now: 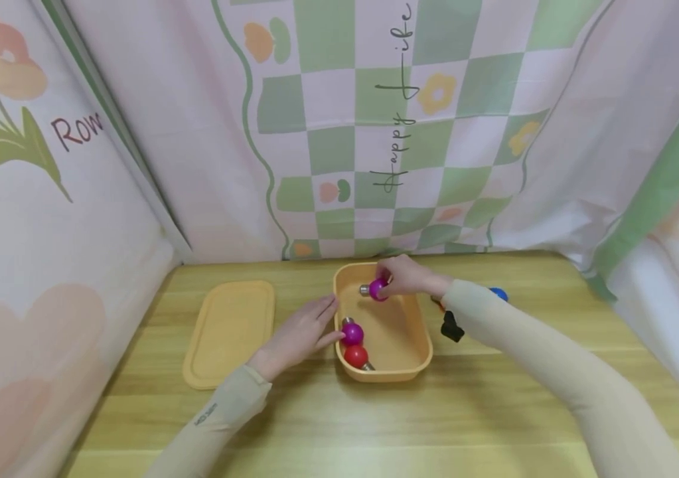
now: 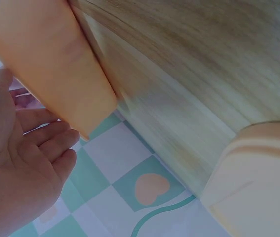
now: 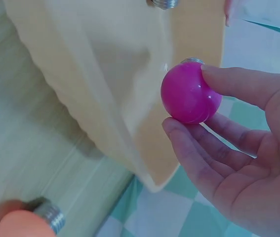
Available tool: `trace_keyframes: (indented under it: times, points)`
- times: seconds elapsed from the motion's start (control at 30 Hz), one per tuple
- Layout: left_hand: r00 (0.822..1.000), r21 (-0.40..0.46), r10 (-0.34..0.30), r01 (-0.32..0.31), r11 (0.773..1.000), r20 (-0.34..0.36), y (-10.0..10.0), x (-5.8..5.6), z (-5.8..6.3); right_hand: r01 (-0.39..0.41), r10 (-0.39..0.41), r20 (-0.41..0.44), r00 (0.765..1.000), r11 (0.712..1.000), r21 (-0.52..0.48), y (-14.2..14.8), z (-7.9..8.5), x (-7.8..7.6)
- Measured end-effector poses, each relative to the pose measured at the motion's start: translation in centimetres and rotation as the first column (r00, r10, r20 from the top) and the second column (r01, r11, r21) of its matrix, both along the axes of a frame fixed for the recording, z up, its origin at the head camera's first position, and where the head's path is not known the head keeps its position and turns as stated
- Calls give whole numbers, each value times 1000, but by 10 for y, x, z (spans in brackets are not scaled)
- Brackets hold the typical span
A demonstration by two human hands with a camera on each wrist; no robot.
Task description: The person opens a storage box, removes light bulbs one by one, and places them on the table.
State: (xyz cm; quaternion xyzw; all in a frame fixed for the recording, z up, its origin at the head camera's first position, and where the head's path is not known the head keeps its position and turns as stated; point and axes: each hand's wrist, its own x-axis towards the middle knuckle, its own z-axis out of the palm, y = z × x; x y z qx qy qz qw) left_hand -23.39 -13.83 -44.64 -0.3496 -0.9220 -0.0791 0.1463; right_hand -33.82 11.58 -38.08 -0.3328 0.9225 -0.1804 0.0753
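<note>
Magenta bulb (image 1: 378, 288) pinched in my right hand (image 1: 406, 277) over the far end of the orange tub (image 1: 417, 332), mid-bench. My left hand (image 1: 300, 334), fingers straight, rests against the tub's left wall. Left wrist: flat open palm (image 2: 16, 163) beside the tub (image 2: 51, 64). Right wrist: fingertips (image 3: 219, 81) curl round the bulb (image 3: 189, 94).

bare table front (image 1: 339, 425) open to reach, lid (image 1: 229, 332) left, tray (image 1: 399, 368) centre, curtains behind
</note>
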Motion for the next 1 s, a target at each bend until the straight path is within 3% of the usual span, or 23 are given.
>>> trace_keyframes:
  times: [0.43,0.7,1.0]
  points:
    - [1000,-8,14,-14,1000,19,1,2,2,74,-69,60,996,993,-94,38,15,5]
    - [1000,-2,5,-5,1000,-16,2,1,0,101,-99,19,995,987,-126,66,21,7]
    - [1000,-2,6,-6,1000,-25,2,1,0,168,-164,43,986,977,-130,96,31,16]
